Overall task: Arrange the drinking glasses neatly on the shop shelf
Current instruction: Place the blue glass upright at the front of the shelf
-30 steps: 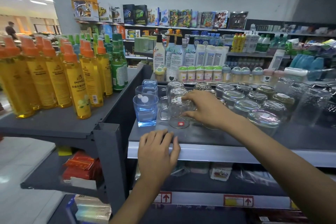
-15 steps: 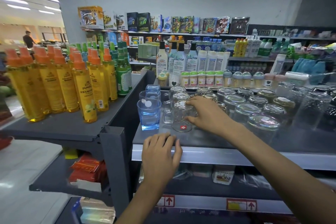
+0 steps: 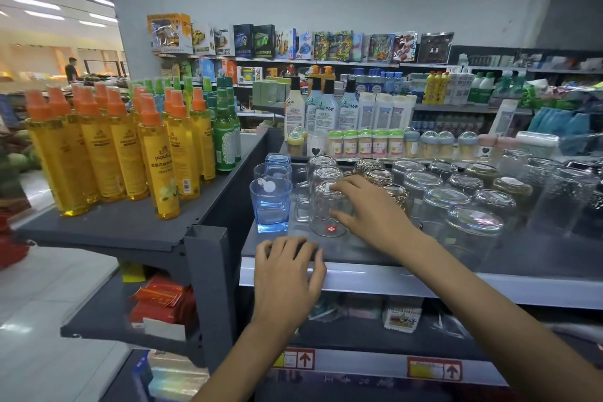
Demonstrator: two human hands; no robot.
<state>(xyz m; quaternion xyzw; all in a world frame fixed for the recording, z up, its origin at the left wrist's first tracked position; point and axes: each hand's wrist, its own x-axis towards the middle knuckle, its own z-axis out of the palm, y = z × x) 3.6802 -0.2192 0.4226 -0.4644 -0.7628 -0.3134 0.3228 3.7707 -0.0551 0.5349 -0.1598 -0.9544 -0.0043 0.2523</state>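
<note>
On the grey shop shelf (image 3: pixel 375 253) stand rows of upturned drinking glasses. My right hand (image 3: pixel 372 215) grips the front clear glass (image 3: pixel 323 215), which bears a small red label, fingers over its top and thumb on its side. Behind it run two more clear glasses (image 3: pixel 321 173). To its left stands a row of blue square tumblers (image 3: pixel 270 206). To the right are gold-patterned glasses (image 3: pixel 375 174) and several clear upturned glasses (image 3: pixel 473 222). My left hand (image 3: pixel 287 271) rests on the shelf's front edge, fingers curled over the lip.
A lower grey shelf (image 3: pixel 130 232) at the left carries yellow spray bottles (image 3: pixel 160 157) and green bottles (image 3: pixel 225 137). Small jars (image 3: pixel 365 142) and lotion bottles (image 3: pixel 326 111) stand behind the glasses. Boxed goods lie on the shelf below (image 3: pixel 401 320).
The camera has tipped and shifted, so the scene sits lower in view. My right hand stays on the front clear glass; my left hand stays on the shelf edge.
</note>
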